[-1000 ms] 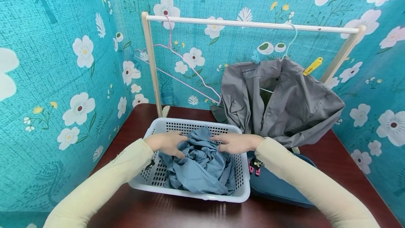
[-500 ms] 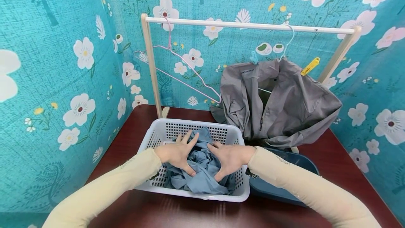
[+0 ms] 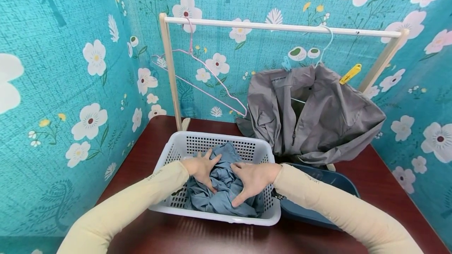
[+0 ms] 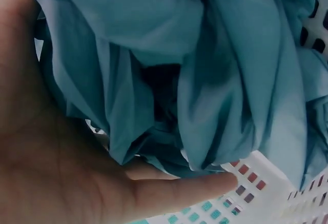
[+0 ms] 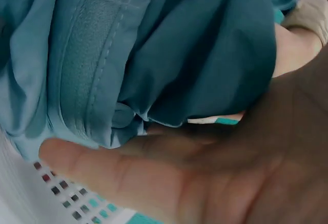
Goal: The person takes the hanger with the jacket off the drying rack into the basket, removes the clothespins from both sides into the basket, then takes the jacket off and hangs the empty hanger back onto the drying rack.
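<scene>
Left hand, right hand now lower; cloth between.

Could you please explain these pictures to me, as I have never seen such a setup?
There is no machine here, just a person's left hand and right hand. The wide view comes from a head-worn camera looking forward and down; the close views come from one on each wrist. On the dark red table stand a white basket with blue-grey cloth inside and, beside it, a dark blue tub; a grey jacket hangs on the rack behind. Both hands touch the cloth with fingers spread; neither shows a clear grip.
</scene>
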{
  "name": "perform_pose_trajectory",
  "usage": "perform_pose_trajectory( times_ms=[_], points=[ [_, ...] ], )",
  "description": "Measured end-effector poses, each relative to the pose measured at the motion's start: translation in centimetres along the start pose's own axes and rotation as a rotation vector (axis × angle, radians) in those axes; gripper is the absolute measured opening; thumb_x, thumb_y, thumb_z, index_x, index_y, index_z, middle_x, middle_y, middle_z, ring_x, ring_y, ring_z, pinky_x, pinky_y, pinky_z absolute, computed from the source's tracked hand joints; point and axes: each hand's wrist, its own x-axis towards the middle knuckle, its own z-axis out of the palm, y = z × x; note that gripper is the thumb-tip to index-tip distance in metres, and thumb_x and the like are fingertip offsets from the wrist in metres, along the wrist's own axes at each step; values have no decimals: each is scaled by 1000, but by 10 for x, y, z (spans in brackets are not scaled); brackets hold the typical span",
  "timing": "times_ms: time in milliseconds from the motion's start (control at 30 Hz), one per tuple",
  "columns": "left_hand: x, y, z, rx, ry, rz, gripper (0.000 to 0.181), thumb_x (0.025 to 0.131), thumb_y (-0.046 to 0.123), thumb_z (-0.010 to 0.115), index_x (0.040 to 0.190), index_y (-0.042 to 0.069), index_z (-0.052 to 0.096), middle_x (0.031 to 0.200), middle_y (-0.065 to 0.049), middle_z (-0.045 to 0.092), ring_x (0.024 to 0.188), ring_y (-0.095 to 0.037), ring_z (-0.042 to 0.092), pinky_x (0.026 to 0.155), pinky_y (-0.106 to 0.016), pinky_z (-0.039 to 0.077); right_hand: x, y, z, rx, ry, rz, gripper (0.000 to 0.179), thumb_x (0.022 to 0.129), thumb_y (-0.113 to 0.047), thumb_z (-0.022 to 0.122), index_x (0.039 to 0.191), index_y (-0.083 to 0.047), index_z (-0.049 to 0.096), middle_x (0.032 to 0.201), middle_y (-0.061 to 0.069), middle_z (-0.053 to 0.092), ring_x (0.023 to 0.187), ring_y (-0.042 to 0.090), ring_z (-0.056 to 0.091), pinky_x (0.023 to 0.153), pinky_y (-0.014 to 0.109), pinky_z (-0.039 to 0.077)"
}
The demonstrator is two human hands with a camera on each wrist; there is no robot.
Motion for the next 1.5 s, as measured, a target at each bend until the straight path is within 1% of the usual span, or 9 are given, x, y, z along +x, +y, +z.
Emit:
perform_pose_trajectory(
  times_ms=[167, 300, 533, 633, 800, 1000, 1133, 1367, 1500],
  points=[
    [2, -6, -3, -12, -37, -48, 116, 63, 67, 75, 152, 35, 9, 156, -13, 3, 138, -43, 16, 99, -57, 33, 6, -4, 2, -72, 11, 50, 115, 71, -71, 66, 153, -11, 12, 155, 14, 14, 139, 27, 22, 106, 43, 28],
    [3, -11, -3, -21, -58, -57, 115, 63, 65, 76, 152, 37, 9, 156, -13, 4, 137, -43, 19, 98, -56, 34, 12, -3, 4, -90, -14, 84, 114, 71, -68, 69, 154, -16, 10, 156, 13, 12, 139, 29, 23, 105, 43, 31],
    [5, -12, -1, 3, -86, -79, 115, 64, 65, 76, 152, 36, 9, 154, -14, 11, 129, -39, 36, 96, -47, 40, 25, -5, 6, -130, -60, 125, 118, 68, -65, 73, 154, -17, 9, 157, 11, 9, 134, 29, 33, 101, 40, 36],
    [7, -12, 1, 5, -105, -82, 115, 64, 64, 77, 152, 35, 8, 153, -14, 15, 126, -37, 40, 95, -45, 41, 32, -5, 7, -159, -83, 142, 120, 66, -66, 74, 154, -17, 8, 156, 11, 9, 134, 28, 33, 101, 39, 36],
    [11, -14, 3, 18, -118, -67, 115, 65, 64, 77, 152, 34, 9, 150, -14, 20, 131, -35, 35, 97, -44, 39, 41, -6, 7, -198, -124, 167, 122, 64, -66, 75, 154, -18, 9, 156, 10, 10, 137, 26, 29, 103, 37, 33],
    [15, -16, 5, 20, -141, -56, 114, 66, 62, 76, 152, 34, 8, 151, -14, 18, 136, -34, 28, 99, -45, 37, 48, -3, 9, -199, -147, 165, 122, 62, -66, 77, 154, -20, 10, 156, 9, 13, 138, 25, 26, 101, 37, 36],
    [17, -14, 7, 40, -154, -79, 114, 66, 63, 76, 152, 34, 8, 150, -13, 19, 135, -33, 29, 97, -44, 38, 55, -1, 13, -192, -143, 158, 123, 61, -65, 78, 154, -19, 12, 155, 10, 16, 138, 25, 25, 101, 37, 35],
    [17, -7, 10, 133, -139, -105, 114, 65, 67, 74, 152, 34, 9, 146, -15, 26, 124, -35, 43, 93, -44, 42, 62, 0, 17, -228, -138, 159, 120, 62, -65, 78, 153, -18, 16, 153, 9, 22, 134, 26, 32, 99, 38, 38],
    [14, -11, 3, 97, -124, -78, 110, 67, 62, 76, 152, 31, 14, 149, -13, 26, 131, -32, 36, 97, -44, 39, 60, 2, 8, -211, -141, 114, 118, 65, -65, 76, 153, -15, 15, 154, 9, 21, 137, 23, 28, 103, 35, 33]
  ],
)
